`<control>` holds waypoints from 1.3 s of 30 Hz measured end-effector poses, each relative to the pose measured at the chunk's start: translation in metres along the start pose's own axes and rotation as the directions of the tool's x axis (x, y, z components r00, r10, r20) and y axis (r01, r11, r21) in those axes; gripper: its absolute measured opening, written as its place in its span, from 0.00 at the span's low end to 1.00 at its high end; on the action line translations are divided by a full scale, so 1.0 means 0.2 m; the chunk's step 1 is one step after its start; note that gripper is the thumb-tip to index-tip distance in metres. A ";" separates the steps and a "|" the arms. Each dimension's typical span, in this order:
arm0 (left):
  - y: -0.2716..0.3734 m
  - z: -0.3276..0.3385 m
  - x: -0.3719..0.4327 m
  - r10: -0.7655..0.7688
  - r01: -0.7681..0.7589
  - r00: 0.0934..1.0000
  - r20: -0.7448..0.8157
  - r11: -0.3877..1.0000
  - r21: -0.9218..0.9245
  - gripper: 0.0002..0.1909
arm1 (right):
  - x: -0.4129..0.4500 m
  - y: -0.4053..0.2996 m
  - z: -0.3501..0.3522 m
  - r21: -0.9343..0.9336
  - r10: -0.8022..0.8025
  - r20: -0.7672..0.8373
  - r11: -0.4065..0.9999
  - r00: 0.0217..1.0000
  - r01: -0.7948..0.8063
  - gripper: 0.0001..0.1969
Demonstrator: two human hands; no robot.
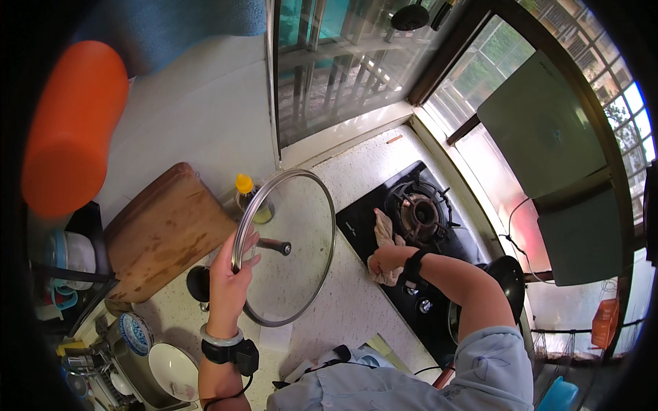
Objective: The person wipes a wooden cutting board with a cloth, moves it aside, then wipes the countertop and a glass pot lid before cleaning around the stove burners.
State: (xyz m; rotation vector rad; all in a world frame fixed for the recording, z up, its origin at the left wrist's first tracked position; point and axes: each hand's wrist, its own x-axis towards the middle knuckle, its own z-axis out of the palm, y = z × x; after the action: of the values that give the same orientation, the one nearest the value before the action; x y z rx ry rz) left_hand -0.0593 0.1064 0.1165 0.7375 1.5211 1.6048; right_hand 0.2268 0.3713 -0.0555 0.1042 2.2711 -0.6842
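My left hand [233, 280] grips the metal rim of a large glass pot lid [303, 277], which is raised on edge above the countertop. The lid's dark handle [275, 245] shows near its middle. My right hand [385, 259] holds a crumpled beige cloth [384, 231] against the black glass gas stove [360, 216]. Just beyond the cloth is the burner with its iron pan support [421, 209]. Two control knobs [417, 298] lie nearer to me, below my right wrist. A dark wok [506, 282] is partly hidden behind my right forearm.
A wooden cutting board [175, 236] leans at the left wall. A yellow-capped bottle [244, 185] stands behind the lid, and a dark mug [198, 284] is beside my left hand. Bowls, including a white one [174, 371], sit by the sink [128, 362]. An orange object [74, 128] hangs upper left.
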 end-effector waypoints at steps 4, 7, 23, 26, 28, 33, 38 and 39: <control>-0.01 -0.02 -0.01 0.034 -0.033 0.999 0.030 0.999 -0.012 0.33 | -0.05 -0.08 0.08 0.144 0.114 -0.076 0.984 0.991 -0.102 0.13; -0.02 -0.03 -0.02 0.047 -0.047 0.998 0.045 0.999 -0.009 0.33 | 0.00 -0.12 0.06 0.222 0.201 -0.390 0.968 0.898 -0.121 0.10; -0.03 -0.03 -0.01 0.057 -0.057 0.997 0.055 0.998 -0.002 0.34 | 0.17 -0.05 -0.29 0.129 0.215 -0.664 0.976 0.716 -0.174 0.09; -0.01 -0.01 0.00 0.064 -0.066 0.996 0.055 0.998 0.023 0.34 | 0.05 0.04 -0.05 0.143 0.108 -0.678 0.990 0.727 -0.014 0.02; 0.00 -0.01 -0.01 0.063 -0.064 0.997 0.054 0.998 0.018 0.34 | -0.04 0.00 0.04 0.279 0.219 -0.556 0.958 0.802 -0.069 0.02; 0.01 0.01 -0.02 0.070 -0.072 0.996 0.056 0.997 0.026 0.33 | -0.25 0.04 0.31 0.297 0.309 -0.472 0.938 0.826 -0.181 0.07; 0.00 0.01 -0.03 0.098 -0.100 0.993 0.068 0.995 0.017 0.33 | -0.31 -0.02 0.31 0.266 0.360 -0.229 0.917 0.904 -0.298 0.10; -0.01 0.01 -0.03 0.093 -0.094 0.993 0.070 0.995 0.011 0.34 | -0.33 -0.06 0.26 0.197 0.331 -0.147 0.933 0.932 -0.300 0.10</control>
State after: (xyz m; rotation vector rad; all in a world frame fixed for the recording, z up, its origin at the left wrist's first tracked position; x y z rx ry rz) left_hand -0.0532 0.1022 0.1161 0.8759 1.4685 1.6209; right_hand 0.3042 0.3431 -0.0355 0.6258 2.2856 -0.7174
